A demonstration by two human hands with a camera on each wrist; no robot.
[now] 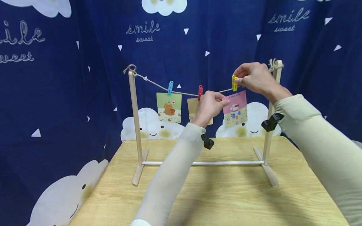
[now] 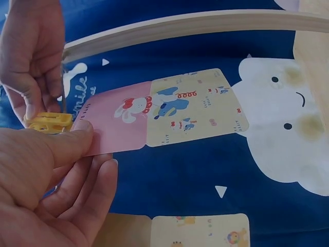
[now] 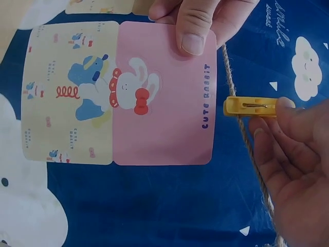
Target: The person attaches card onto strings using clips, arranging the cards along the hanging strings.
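The left hand (image 1: 210, 106) pinches the pink rabbit card (image 1: 235, 108) by its top corner; the card hangs lengthwise downward. Just above that pinch, the right hand (image 1: 252, 77) grips the yellow clothespin (image 1: 234, 83), upright on the twine (image 1: 158, 84).

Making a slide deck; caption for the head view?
Left hand holds a pink rabbit card up to the twine while right hand pinches a yellow clothespin.

"CUTE RABBIT" on pink card (image 3: 164, 92), "smile sweet" on blue backdrop (image 1: 143, 30)

Yellow plastic clip (image 3: 250, 106) smooth, glossy; twine (image 3: 241, 123) rough, fibrous; rabbit card (image 3: 121, 92) matt paper; rack post (image 1: 134, 116) bare wood.
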